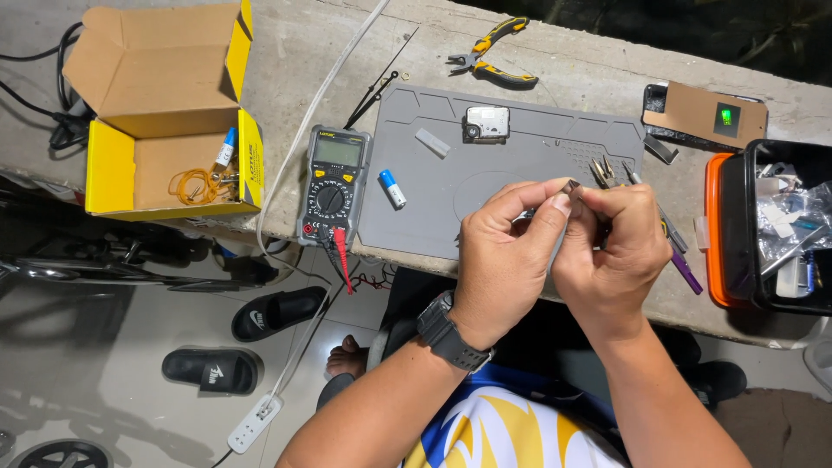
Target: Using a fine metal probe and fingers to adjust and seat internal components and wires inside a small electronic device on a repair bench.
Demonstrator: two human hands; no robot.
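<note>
Head view is showing the left hand (503,260) and right hand (611,251) meeting at centre frame, each grip pinching a small metal part (569,186) over the grey mat (520,147) on the counter (563,69); multimeter (334,186) lying left.

A long pale concrete worktop (563,65) runs across the view. At its left end stands an open yellow cardboard box (165,113). A grey work mat (485,173) lies in the middle, reaching the near edge, and just left of it sits a grey multimeter (334,186), its red and black probe leads hanging over the near edge. At the far edge lie yellow-handled pliers (494,56), with thin black tweezers (374,94) nearby. Towards the right end rests a dark phone (704,117) with brown card on it, and an orange-and-black case (767,225) fills the right end.
</note>
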